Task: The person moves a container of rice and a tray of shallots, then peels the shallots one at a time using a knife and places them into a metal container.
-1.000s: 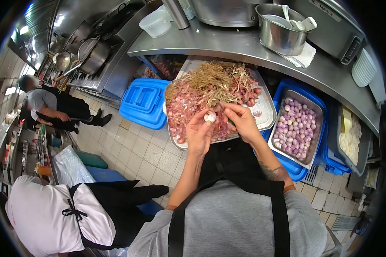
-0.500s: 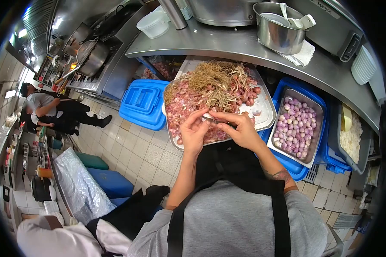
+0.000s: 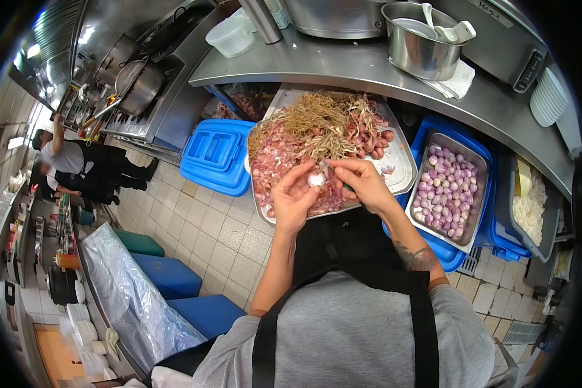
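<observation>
A pale, partly peeled shallot [image 3: 315, 178] is pinched in the fingers of my left hand [image 3: 293, 199]. My right hand [image 3: 363, 185] is closed beside it, with a small green item, perhaps a knife handle, partly hidden in the palm; a bit of skin shows near its fingertips. Both hands are over a metal tray [image 3: 402, 173] heaped with reddish skins [image 3: 275, 152], dry roots [image 3: 317, 116] and unpeeled shallots [image 3: 376, 143]. To the right, peeled purple shallots [image 3: 447, 191] fill a steel pan [image 3: 427, 227].
A steel counter [image 3: 343, 63] runs behind the tray, bearing a pot [image 3: 420, 55] with utensils. Left of the tray is a blue lid [image 3: 215, 157]. A grey bin [image 3: 542, 251] stands far right. Two people are near the stove at far left.
The shallot has come into clearer view between my hands, and my right hand has turned, showing the green item. A nearby person at lower left has mostly left view; one by the stove raises an arm.
</observation>
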